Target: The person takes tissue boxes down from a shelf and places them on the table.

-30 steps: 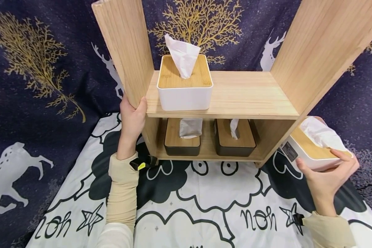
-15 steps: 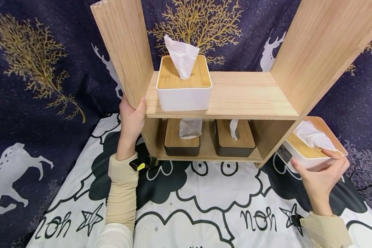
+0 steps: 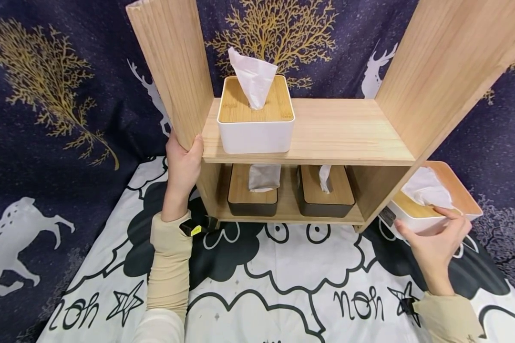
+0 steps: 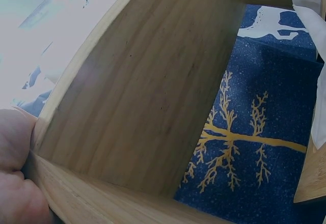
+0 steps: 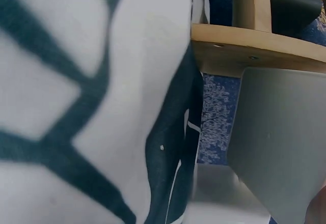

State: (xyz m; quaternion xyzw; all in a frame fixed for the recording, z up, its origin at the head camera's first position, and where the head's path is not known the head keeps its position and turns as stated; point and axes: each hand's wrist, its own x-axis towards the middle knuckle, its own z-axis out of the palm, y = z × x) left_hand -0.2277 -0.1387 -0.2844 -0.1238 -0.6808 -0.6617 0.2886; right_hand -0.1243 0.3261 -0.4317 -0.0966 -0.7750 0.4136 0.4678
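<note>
My left hand (image 3: 183, 164) grips the front edge of the left side panel of a wooden shelf unit (image 3: 352, 126); in the left wrist view its fingers (image 4: 18, 142) lie against that edge. Beyond the right side panel, my right hand (image 3: 435, 245) holds a white tissue box (image 3: 418, 225) with a bamboo lid and a tissue sticking out. The right wrist view shows the held box's pale wall (image 5: 280, 137) close up. Behind it, partly hidden, is another white box (image 5: 219, 188), whose wooden top (image 3: 452, 183) shows in the head view.
A white tissue box (image 3: 256, 138) stands on the middle shelf, toward the left. Two dark tissue boxes with wooden lids, one left (image 3: 252, 209) and one right (image 3: 328, 210), sit on the lower shelf. A patterned cloth (image 3: 283, 271) lies under everything; a dark blue curtain (image 3: 90, 38) hangs behind.
My right hand has carried the white tissue box leftward, closer to the shelf's right panel, uncovering more of the wooden top behind it. My left hand keeps its hold on the panel.
</note>
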